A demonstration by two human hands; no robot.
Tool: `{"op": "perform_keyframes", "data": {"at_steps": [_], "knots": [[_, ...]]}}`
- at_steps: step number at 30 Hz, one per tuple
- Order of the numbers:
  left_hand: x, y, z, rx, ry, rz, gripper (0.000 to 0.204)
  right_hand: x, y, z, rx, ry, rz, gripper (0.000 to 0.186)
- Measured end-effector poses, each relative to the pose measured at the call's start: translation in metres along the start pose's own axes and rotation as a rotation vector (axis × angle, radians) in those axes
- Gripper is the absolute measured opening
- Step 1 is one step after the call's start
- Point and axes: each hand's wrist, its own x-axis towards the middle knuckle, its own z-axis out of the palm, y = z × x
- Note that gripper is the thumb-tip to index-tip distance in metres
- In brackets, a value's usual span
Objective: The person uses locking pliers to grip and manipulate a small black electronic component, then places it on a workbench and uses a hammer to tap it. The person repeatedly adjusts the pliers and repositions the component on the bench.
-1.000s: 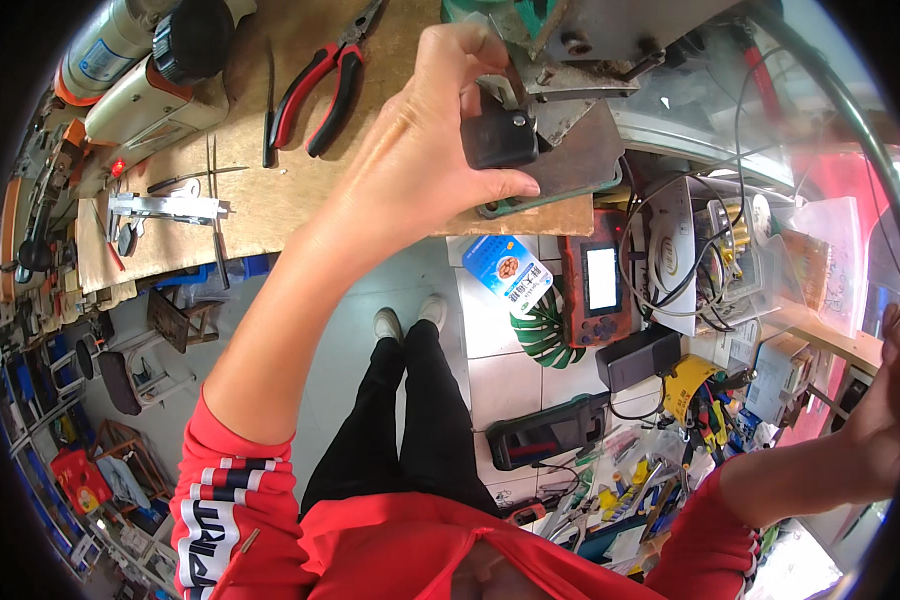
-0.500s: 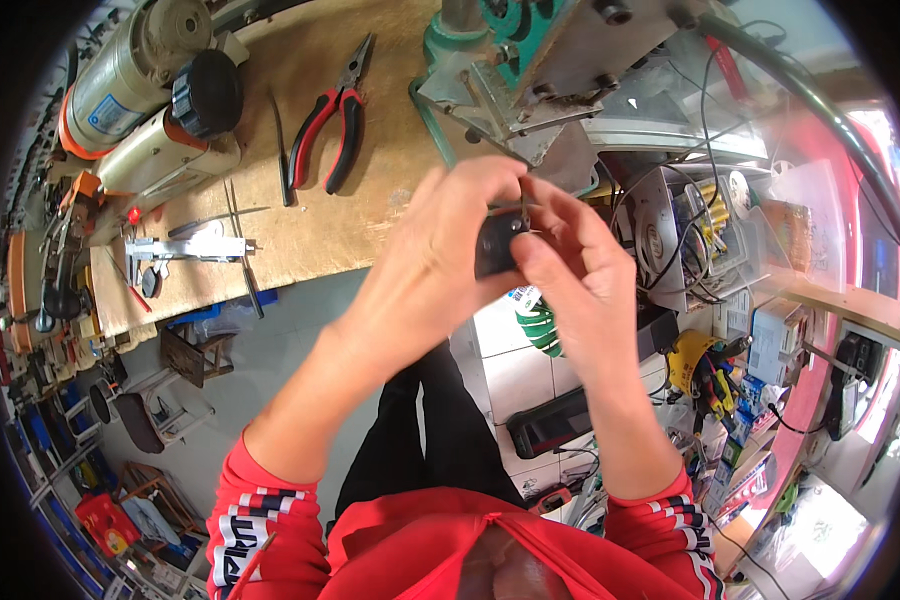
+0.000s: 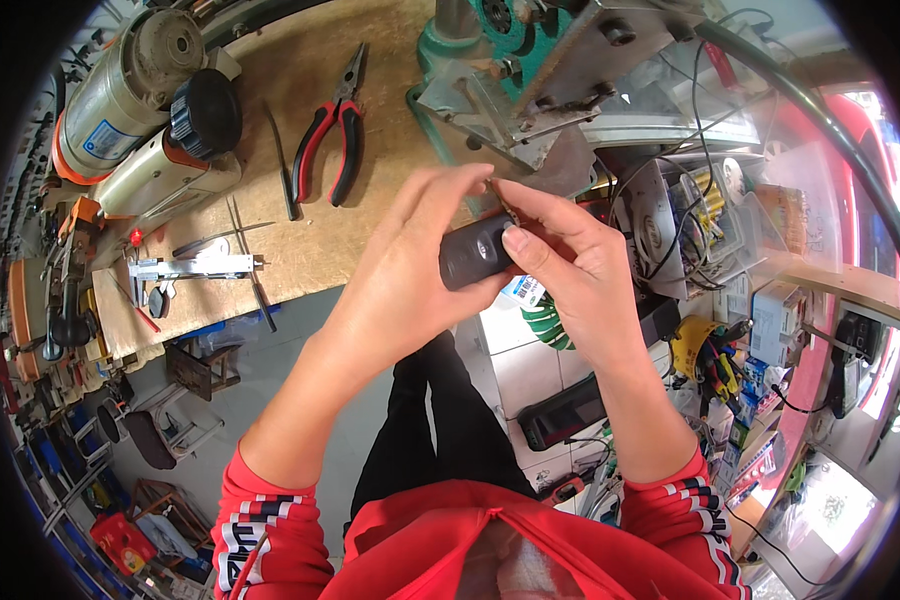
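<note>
Just off centre toward one o'clock, the dark fob (image 3: 473, 254) sits clamped in the left hand (image 3: 395, 258), the right hand (image 3: 592, 275) pinching its two-o'clock end. Looks light, stiff, perhaps slick; its long edges offer the best hold. Pliers (image 3: 344, 97) lie toward ten o'clock!

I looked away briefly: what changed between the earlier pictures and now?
The right hand came in from the far right and took hold of the black fob. The left hand, holding it throughout, brought it back from the green machine toward the red shirt. The pliers and caliper stayed on the bench.
</note>
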Motion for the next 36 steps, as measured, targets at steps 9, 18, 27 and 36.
{"op": "perform_keyframes", "data": {"at_steps": [9,18,27,36], "knots": [[0.004,-0.029,-0.024,-0.653,0.198,-0.19,0.063,0.058,0.011,-0.023,-1.117,0.409,-0.435,0.051],[0.004,-0.021,-0.017,-0.968,0.136,-0.294,0.065,-0.005,-0.009,-0.024,-0.442,0.216,0.045,0.046],[0.001,-0.012,0.005,-0.953,0.212,-0.41,0.066,0.043,-0.037,-0.046,-0.005,0.085,0.57,0.041],[-0.01,-0.017,0.026,-0.939,0.358,-0.356,0.065,0.048,-0.039,-0.046,-0.666,0.022,0.205,0.077]]}}
